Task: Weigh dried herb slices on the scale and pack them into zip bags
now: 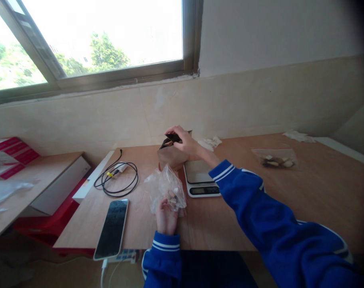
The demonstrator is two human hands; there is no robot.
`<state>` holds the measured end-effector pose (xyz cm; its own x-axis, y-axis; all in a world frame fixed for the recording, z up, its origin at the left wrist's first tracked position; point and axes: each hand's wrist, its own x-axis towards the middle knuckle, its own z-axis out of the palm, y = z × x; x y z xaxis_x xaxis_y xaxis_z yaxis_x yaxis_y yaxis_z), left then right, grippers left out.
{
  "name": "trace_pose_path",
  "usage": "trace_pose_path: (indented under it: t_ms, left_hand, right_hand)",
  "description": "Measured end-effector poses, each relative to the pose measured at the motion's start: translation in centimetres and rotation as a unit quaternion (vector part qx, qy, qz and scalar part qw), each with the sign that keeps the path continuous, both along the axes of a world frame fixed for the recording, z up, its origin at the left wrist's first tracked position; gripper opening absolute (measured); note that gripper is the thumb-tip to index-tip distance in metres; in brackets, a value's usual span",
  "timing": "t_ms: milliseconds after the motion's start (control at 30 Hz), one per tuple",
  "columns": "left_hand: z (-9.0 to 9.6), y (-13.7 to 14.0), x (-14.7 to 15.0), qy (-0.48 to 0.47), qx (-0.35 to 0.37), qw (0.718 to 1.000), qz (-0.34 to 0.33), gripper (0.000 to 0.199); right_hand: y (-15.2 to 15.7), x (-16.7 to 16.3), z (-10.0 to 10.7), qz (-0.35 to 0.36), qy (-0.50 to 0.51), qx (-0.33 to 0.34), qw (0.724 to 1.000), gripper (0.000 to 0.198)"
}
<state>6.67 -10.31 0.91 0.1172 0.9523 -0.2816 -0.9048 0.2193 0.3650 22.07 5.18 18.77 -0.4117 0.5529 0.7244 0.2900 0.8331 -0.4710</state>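
My left hand (166,216), palm up near the table's front edge, has its fingers curled round a crumpled clear plastic bag (164,182). A few small pale and dark pieces show through the plastic. Behind it stands a brown paper bag (173,156) with a dark inside and an open top. My right hand (183,140) is at that opening, thumb and fingers bent over the dark rim. Brownish contents partly show there, too small to name. Beneath my right forearm lies a white kitchen scale (200,190) with a dark display.
A zip bag (278,159) of dark and cream pieces lies to the right. Crumpled white tissues (210,143) are by the wall. On the left are a coiled black cable (137,180) and a phone (111,228) overhanging the edge. A red stool (50,220) stands between two tables.
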Motion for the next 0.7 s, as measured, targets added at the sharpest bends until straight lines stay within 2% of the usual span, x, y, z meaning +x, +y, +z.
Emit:
trace_pose_path:
  t_ms: [133, 333, 400, 467, 567, 633, 700]
  left_hand:
    - [-0.1, 0.0, -0.1, 0.005, 0.006, 1.000, -0.005, 0.027]
    - [-0.2, -0.1, -0.1, 0.000, 0.006, 1.000, 0.000, 0.029]
    - [-0.1, -0.1, 0.0, -0.004, 0.000, 1.000, 0.005, 0.028]
    - [0.1, -0.2, 0.1, -0.007, -0.001, 1.000, 0.008, 0.026]
    - [0.2, -0.2, 0.2, 0.002, 0.004, 1.000, 0.010, 0.023]
    - [0.3, -0.1, 0.2, 0.013, 0.005, 1.000, 0.009, 0.022]
    - [0.4, -0.1, 0.3, 0.020, 0.006, 1.000, 0.009, 0.021]
  right_hand:
    - [-0.4, 0.1, 0.2, -0.005, -0.026, 0.000, 1.000, 0.038]
    - [-1.9, 0.4, -0.1, -0.128, 0.030, 0.016, 0.991, 0.029]
    - [-3.5, 1.0, -0.1, -0.098, 0.063, -0.018, 0.993, 0.021]
    - [-5.5, 1.6, -0.3, -0.034, 0.067, -0.092, 0.993, 0.019]
    - [-8.5, 1.8, -0.9, 0.058, -0.025, -0.207, 0.976, 0.020]
    - [-10.0, 1.4, -1.8, 0.103, -0.095, -0.236, 0.961, 0.020]
    - [-10.9, 0.7, -2.8, 0.125, -0.126, -0.237, 0.955, 0.021]
